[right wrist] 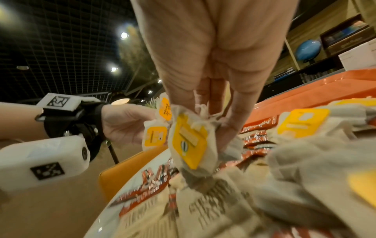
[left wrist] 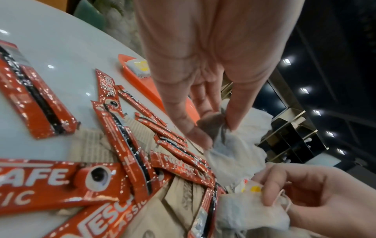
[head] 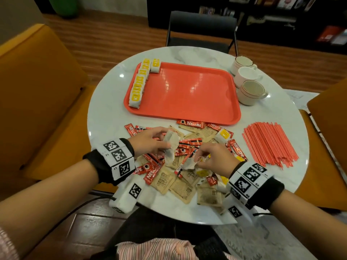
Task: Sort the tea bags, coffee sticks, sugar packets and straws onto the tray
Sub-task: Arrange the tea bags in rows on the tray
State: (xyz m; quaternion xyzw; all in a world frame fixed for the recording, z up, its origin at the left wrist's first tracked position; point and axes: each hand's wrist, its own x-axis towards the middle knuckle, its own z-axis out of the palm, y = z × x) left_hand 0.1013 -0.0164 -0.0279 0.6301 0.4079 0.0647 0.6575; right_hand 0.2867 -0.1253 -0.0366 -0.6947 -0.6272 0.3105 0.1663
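Our left hand (head: pixel 148 141) pinching a tea bag (head: pixel 170 140) above the mixed pile of coffee sticks (head: pixel 189 143) and sugar packets (head: pixel 180 186), our right hand (head: pixel 214 158) pinching a second tea bag (head: pixel 187 164), more tea bags in a row (head: pixel 139 83) on the red tray's (head: pixel 187 91) left edge, straws (head: pixel 270 143) lying at our right on the table (head: pixel 105 113)

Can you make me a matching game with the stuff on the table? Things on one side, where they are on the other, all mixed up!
Things:
1. straws
2. cups
3. row of tea bags
4. coffee sticks

Places:
A. along the left edge of the red tray
B. in the mixed pile near the hands
C. in a loose heap on the table at the right
D. on the table just right of the tray

Pairs: 1-C, 2-D, 3-A, 4-B
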